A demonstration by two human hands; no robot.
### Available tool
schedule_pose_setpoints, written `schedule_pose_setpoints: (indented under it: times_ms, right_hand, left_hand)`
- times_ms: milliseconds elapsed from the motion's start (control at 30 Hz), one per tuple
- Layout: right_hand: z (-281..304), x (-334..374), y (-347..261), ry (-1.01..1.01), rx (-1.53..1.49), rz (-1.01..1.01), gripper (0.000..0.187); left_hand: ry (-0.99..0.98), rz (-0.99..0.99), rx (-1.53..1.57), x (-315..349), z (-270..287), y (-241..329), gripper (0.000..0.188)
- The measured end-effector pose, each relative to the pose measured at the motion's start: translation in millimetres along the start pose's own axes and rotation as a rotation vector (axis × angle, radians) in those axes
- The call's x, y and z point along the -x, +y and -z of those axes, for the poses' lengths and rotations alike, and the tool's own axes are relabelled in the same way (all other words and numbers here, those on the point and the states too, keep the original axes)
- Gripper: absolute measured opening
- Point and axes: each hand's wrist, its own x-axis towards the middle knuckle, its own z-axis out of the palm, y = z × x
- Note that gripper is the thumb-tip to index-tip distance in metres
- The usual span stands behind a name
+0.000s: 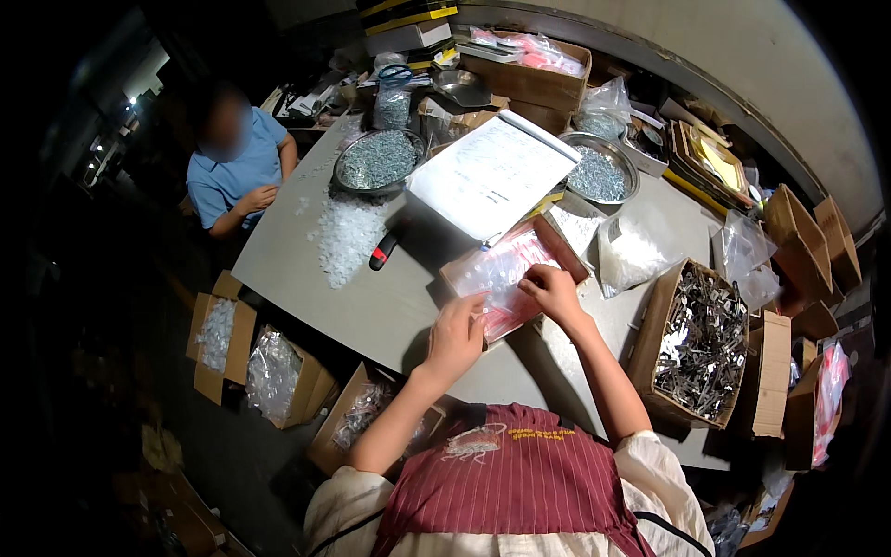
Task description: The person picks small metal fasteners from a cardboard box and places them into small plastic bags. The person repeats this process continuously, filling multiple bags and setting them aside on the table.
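In front of me a shallow cardboard box [561, 243] holds a stack of clear plastic bags [501, 275] with red printing. My left hand [455, 336] is at the box's near left side, fingertips touching the bags and thumb apart from the fingers. Over the right part of the stack, the fingers of my right hand [554, 294] are bent into a pinch; what lies between them is too small to make out. Just beyond the box lies a white pad of written sheets [487, 176]. A red-and-black handle [382, 251] rests left of the box.
Metal bowls of screws [379, 160] [599, 174] flank the pad. Small translucent pieces [349, 239] are heaped at left. At right are a bag of white pieces [637, 246] and a carton of metal parts [701, 334]. Open cartons [302, 376] stand below the table's left edge; a person [237, 162] sits beyond.
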Motion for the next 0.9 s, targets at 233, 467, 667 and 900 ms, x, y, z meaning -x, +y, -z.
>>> schedule_pose_setpoints:
  times_ms: [233, 467, 667, 900]
  right_hand:
    - [34.6, 48.9, -40.5, 0.153, -0.459, -0.139, 0.021]
    - [47.6, 88.7, -32.0, 0.103, -0.353, 0.013, 0.043]
    - [57.5, 120.0, -44.7, -0.185, -0.044, 0.309, 0.053]
    - [33.7, 164.8, -43.4, -0.361, -0.662, -0.216, 0.026]
  left_hand:
    - [-0.002, 0.265, 0.506, -19.7, -25.6, 23.8, 0.027]
    - [-0.046, 0.175, 0.571, -18.9, -16.9, 44.4, 0.014]
    - [-0.189, 0.140, 0.391, 5.1, -8.9, 70.8, 0.017]
    - [-0.240, 0.221, 0.437, 14.5, -17.8, 50.1, 0.015]
